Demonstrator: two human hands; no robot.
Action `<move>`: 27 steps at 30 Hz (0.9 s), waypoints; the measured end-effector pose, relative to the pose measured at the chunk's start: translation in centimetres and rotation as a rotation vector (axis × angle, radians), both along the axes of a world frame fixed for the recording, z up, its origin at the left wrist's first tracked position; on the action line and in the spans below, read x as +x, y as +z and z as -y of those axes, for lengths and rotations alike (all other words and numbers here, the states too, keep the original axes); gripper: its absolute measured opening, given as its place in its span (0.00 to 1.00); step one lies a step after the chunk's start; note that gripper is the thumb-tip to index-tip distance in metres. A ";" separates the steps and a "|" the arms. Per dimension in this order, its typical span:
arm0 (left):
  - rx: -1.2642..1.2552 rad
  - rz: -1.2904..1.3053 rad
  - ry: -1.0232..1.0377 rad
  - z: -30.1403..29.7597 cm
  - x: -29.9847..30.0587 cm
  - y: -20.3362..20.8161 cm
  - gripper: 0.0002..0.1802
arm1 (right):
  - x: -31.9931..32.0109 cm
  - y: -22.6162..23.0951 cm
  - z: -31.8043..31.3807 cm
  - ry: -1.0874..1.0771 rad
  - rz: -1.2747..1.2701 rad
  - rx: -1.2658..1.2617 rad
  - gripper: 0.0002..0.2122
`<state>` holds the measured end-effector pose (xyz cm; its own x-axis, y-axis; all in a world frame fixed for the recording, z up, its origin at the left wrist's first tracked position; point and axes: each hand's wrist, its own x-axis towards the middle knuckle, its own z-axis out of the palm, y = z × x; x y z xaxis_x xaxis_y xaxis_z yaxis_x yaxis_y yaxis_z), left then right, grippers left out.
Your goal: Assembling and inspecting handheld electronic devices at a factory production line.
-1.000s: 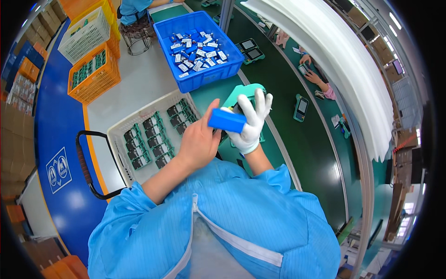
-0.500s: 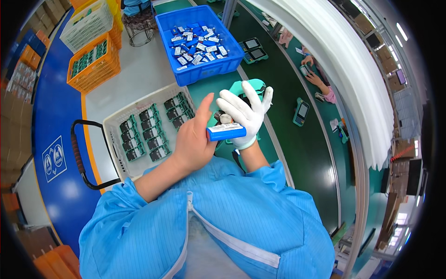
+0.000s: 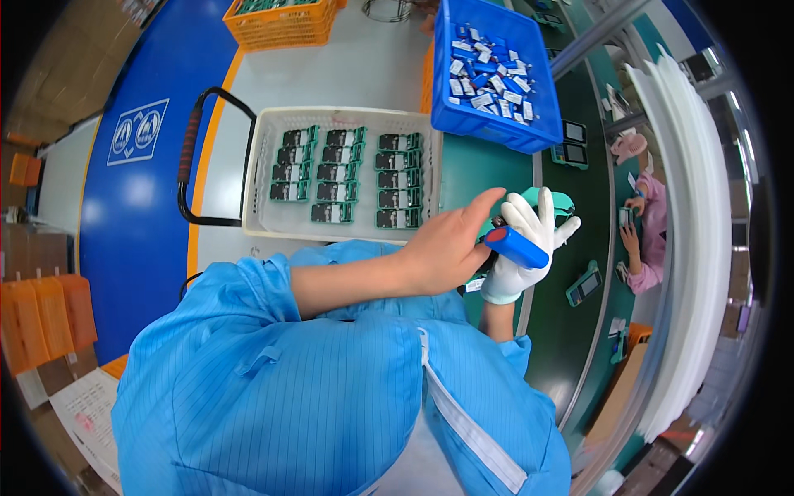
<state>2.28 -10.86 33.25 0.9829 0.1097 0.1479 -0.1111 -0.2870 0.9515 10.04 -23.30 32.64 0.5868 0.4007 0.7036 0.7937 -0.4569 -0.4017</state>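
Note:
A blue cylindrical battery point(image 3: 517, 248) with a reddish end lies slantwise across the palm of my white-gloved right hand point(image 3: 525, 227), whose fingers are spread. My bare left hand point(image 3: 438, 248) is just left of the battery, near its reddish end. One of its digits stretches toward the gloved fingers; the others are partly hidden. A small dark thing shows between the hands, too covered to name. Behind the glove sits a teal plastic casing point(image 3: 560, 200), largely hidden. Similar batteries fill a blue bin point(image 3: 488, 132) beyond my hands.
Left of my hands is a white crate point(image 3: 265, 223) holding rows of black-and-green devices. A black cart handle point(image 3: 190, 157) stands beside it. An orange crate point(image 3: 277, 29) is farther back. Across the green conveyor point(image 3: 550, 339), with a handheld device point(image 3: 585, 283), a co-worker in pink point(image 3: 652, 256) works.
The view has turned, so the scene has shifted. The battery has rolled and tilted: its white label is turned away and its reddish end shows. Both hands stay close around it.

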 end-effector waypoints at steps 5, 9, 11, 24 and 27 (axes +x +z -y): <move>-0.322 -0.175 0.253 -5.8 0.9 -8.6 0.26 | 1.4 0.2 -3.1 0.488 -0.455 0.885 0.27; -0.639 -0.200 0.336 -11.8 -3.1 -13.8 0.25 | 6.9 0.7 -5.5 0.442 -0.848 0.731 0.23; -0.651 -0.347 0.401 -15.5 -5.9 -16.3 0.25 | 12.2 -2.0 -6.1 0.272 -0.855 0.459 0.23; 0.253 -1.266 0.274 -37.5 -19.1 -50.6 0.22 | 32.0 -19.0 -7.8 -0.299 -0.812 -0.543 0.22; 0.068 -1.282 0.301 -39.6 -20.3 -56.3 0.22 | 31.5 -18.8 -8.7 -0.286 -0.881 -0.421 0.23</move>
<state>-18.06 28.72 -23.10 0.3679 0.3770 -0.8500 0.9288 -0.1930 0.3164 41.54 -14.63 13.84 0.9408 0.2797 -0.1914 0.1320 -0.8225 -0.5532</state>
